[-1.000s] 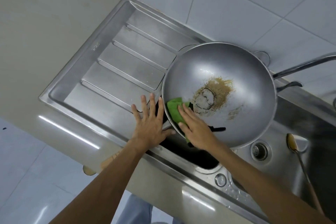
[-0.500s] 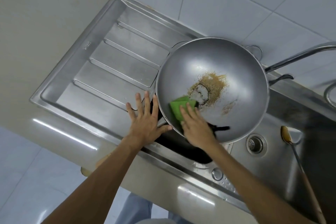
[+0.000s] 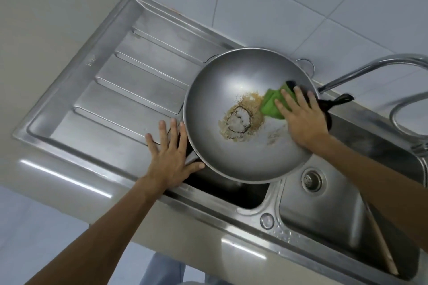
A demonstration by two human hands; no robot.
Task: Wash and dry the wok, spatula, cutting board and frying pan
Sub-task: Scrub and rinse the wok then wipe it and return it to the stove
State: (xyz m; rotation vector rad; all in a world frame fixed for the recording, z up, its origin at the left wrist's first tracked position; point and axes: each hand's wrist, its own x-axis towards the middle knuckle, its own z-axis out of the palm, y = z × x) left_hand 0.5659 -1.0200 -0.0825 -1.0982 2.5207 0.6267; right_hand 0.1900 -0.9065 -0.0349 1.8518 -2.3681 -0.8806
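Note:
A grey metal wok lies over the sink basin, with a brown burnt patch at its centre. My right hand presses a green scouring pad flat against the wok's inside, just right of the patch, fingers straight. My left hand lies flat with spread fingers on the drainboard, its thumb against the wok's left rim. A black pan handle shows behind the right hand. A wooden spatula handle leans in the right basin.
The steel drainboard stretches to the left. A curved tap reaches in from the right above the wok. The right basin's drain sits below the wok. White wall tiles lie behind the sink.
My right hand has slid the green pad from the wok's lower left side across to its right side. My left hand stays flat at the wok's left rim.

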